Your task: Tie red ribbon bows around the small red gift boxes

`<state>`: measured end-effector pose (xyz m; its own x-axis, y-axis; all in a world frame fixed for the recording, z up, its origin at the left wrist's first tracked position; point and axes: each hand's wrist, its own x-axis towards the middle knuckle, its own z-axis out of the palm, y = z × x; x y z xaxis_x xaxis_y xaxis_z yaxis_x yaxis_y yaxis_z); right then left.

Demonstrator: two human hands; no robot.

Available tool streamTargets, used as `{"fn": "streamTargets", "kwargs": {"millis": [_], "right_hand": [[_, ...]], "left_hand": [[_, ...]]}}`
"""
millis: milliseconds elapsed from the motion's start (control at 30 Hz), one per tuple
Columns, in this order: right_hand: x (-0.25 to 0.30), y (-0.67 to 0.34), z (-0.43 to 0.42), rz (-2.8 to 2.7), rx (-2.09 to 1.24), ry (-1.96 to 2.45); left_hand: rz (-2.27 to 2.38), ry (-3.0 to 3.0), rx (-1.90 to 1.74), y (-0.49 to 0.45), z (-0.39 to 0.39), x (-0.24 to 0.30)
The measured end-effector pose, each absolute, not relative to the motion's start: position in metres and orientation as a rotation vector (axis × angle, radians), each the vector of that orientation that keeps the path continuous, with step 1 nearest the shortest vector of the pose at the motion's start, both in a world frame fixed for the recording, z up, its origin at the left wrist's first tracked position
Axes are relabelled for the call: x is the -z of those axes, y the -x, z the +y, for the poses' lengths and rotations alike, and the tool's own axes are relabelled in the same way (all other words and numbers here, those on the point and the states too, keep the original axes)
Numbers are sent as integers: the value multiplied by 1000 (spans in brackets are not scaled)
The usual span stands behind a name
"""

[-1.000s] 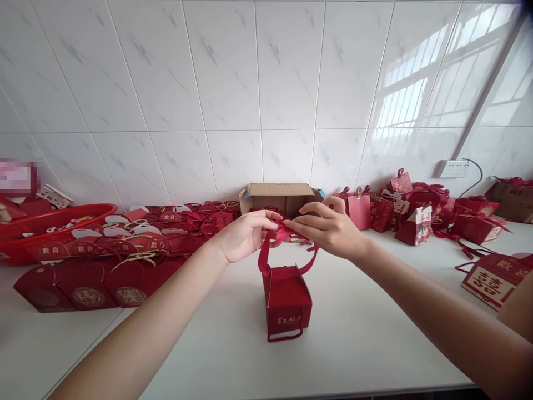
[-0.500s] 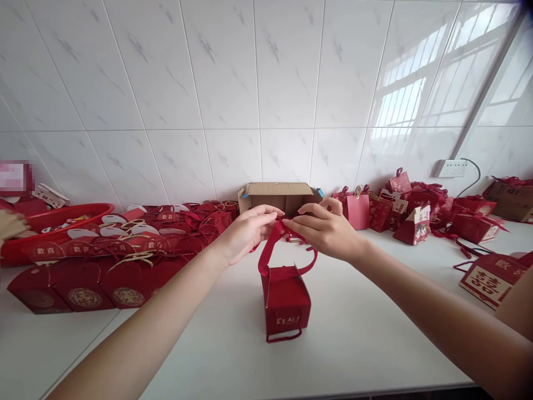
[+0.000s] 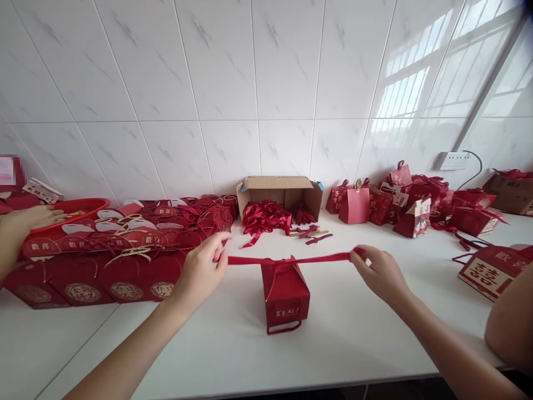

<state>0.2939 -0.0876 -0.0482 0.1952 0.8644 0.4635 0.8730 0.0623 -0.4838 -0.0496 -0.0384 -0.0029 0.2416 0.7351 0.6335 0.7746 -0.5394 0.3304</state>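
Observation:
A small red gift box (image 3: 287, 300) with gold lettering and a cord loop low on its front stands upright on the white table. From its gathered top a red ribbon (image 3: 322, 259) runs out taut to both sides. On the left, my left hand (image 3: 206, 261) pinches one end of the ribbon. My right hand (image 3: 380, 269) grips the other end, to the right of the box. Both hands are closed and apart from the box itself.
An open cardboard box (image 3: 277, 182) with red ribbons (image 3: 266, 215) stands by the wall. Rows of red gift boxes (image 3: 83, 280) fill the left, beside a red basin (image 3: 89, 206) and another person's hand (image 3: 39, 218). More gift boxes (image 3: 356, 205) and another person's arm (image 3: 510, 328) are on the right.
My hands have moved apart and down, pulling the ribbon straight and tight at the box's top, where it was a raised loop. At left, another person's hand has come farther in over the basin.

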Motion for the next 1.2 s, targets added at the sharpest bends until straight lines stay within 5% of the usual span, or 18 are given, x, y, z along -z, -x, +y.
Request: {"fn": "streamTargets", "kwargs": {"millis": [233, 367, 533, 767, 1000, 1200], "right_hand": [[106, -319, -86, -1688, -219, 2029], [94, -297, -73, -1685, -132, 1793], [70, -250, -63, -1758, -549, 1497], [72, -214, -73, -1851, -807, 1384], [66, -218, -84, -1821, -855, 1529], [60, -234, -75, -1690, -1322, 1231]], "left_hand": [[-1694, 2607, 892, 76, -34, 71], [-1618, 2578, 1063, 50, -39, 63], [-1782, 2929, 1460, 13, -50, 51], [-2127, 3093, 1584, -1, -47, 59], [-2556, 3365, 1118, 8, -49, 36], [-2496, 3362, 1502, 8, -44, 42]]}}
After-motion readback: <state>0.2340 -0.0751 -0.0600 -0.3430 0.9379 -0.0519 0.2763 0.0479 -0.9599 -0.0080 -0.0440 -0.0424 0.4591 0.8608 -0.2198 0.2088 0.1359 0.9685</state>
